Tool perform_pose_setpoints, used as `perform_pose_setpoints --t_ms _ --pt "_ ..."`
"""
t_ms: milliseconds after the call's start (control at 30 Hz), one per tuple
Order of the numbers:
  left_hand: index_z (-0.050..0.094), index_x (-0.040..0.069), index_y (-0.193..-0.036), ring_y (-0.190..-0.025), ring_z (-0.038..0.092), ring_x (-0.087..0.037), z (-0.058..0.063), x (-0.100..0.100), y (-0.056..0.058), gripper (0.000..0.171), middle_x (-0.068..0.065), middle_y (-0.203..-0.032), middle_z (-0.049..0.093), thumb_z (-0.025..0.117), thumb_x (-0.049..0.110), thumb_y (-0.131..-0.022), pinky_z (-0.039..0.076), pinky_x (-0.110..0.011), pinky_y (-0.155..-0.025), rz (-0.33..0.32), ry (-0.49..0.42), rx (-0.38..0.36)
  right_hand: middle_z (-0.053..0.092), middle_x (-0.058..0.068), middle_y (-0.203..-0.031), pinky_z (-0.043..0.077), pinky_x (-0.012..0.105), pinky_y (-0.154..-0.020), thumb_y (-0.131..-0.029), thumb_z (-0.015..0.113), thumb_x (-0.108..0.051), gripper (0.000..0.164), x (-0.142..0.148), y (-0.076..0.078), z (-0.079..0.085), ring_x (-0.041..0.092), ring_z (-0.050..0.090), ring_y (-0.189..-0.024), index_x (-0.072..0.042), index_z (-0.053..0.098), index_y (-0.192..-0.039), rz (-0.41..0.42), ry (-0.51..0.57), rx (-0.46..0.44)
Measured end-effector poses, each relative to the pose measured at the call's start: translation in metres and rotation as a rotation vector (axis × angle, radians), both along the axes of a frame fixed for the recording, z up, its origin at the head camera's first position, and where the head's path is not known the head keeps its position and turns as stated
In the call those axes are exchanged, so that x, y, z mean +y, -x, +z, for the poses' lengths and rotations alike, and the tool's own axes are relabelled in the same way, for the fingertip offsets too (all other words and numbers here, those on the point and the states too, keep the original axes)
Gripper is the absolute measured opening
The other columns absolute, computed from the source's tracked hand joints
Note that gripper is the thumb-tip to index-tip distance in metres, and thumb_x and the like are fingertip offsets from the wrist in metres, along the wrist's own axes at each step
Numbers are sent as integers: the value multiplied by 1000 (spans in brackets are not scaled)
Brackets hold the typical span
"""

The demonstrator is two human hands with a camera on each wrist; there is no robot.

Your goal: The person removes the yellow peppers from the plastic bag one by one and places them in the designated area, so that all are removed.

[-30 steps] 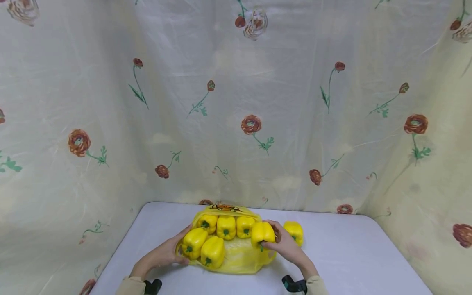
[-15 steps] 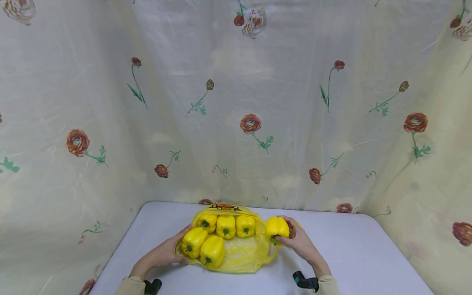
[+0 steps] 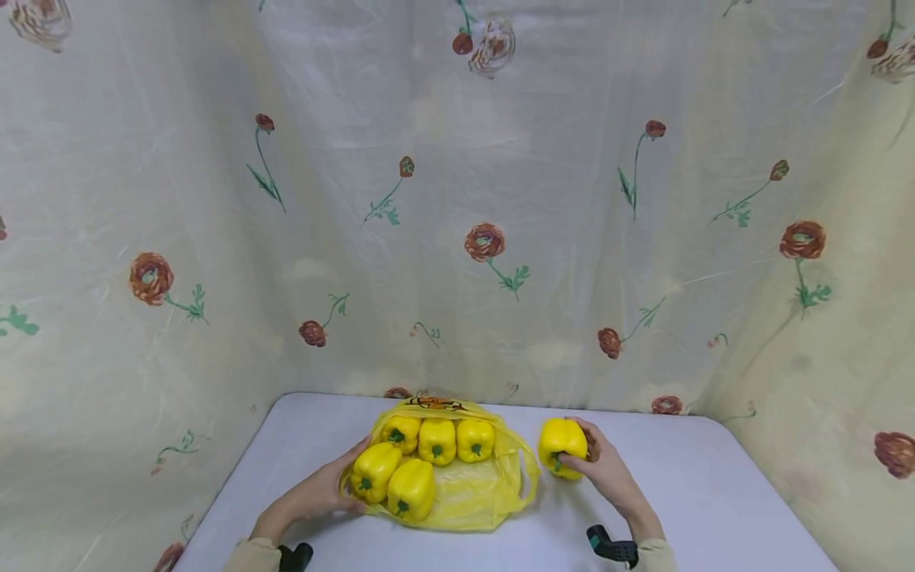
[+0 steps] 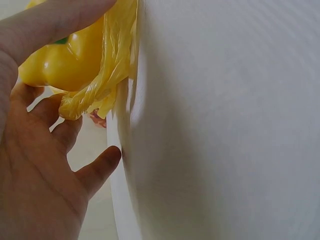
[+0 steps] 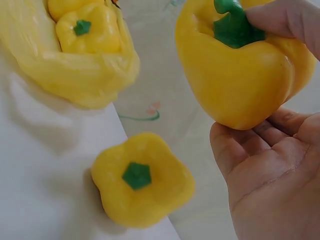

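In the head view, my right hand (image 3: 606, 467) grips a yellow bell pepper (image 3: 561, 439), thumb by its green stem. The right wrist view shows this held pepper (image 5: 235, 85) raised above another bell pepper (image 5: 162, 200) on the table. At centre lies a thin yellow plastic bag (image 3: 472, 496) with its mouth facing me. Several bell peppers (image 3: 411, 488) sit inside, two at the left front and a row behind. My left hand (image 3: 322, 488) holds the bag's left side. In the left wrist view, its thumb and fingers span the bunched plastic (image 4: 117, 55) and a pepper (image 4: 65, 62).
The white table (image 3: 700, 508) has rounded far corners. Behind and beside it hangs a pale flower-printed curtain (image 3: 550, 262). A looped bag handle (image 3: 530, 481) sticks out at the bag's right. Dark wrist devices (image 3: 611, 546) sit on both wrists.
My right hand has carried its bell pepper out of the bag's mouth to the right, over the pepper on the table. The bag's right handle now stands out as a loop. My left hand stays put.
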State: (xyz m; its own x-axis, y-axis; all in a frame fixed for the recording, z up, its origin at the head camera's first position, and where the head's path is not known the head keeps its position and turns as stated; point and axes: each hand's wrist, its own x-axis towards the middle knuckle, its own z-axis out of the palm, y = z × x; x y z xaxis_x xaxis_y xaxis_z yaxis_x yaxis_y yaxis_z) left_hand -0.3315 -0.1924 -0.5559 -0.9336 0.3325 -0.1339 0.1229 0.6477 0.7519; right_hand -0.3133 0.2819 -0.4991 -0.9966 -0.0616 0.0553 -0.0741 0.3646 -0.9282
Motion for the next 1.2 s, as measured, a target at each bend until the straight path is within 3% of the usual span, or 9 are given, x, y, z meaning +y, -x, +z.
perform_pose_setpoints --t_ms 433,900,1200 --pt "16 30 -155 -146 21 -39 -1 0 -1 117 -7 -161 21 86 50 -63 16 -69 -113 7 5 -15 36 14 -150 36 52 -113 -90 67 -36 78 33 -1 -8 31 39 -133 -12 24 -150 -40 16 -25" --pt "16 30 -155 -146 22 -39 0 2 -1 117 -7 -161 22 86 49 -63 15 -69 -114 13 5 -21 22 19 -157 22 57 -118 -87 69 -41 93 58 1 -29 37 22 -144 -9 13 -154 -133 68 -109" --pt "15 29 -156 -147 21 -38 0 1 -1 116 -6 -161 21 85 50 -65 15 -68 -114 6 -3 -13 16 21 -158 21 55 -120 -89 68 -34 95 71 3 -40 38 18 -145 -5 6 -154 -173 96 -139"
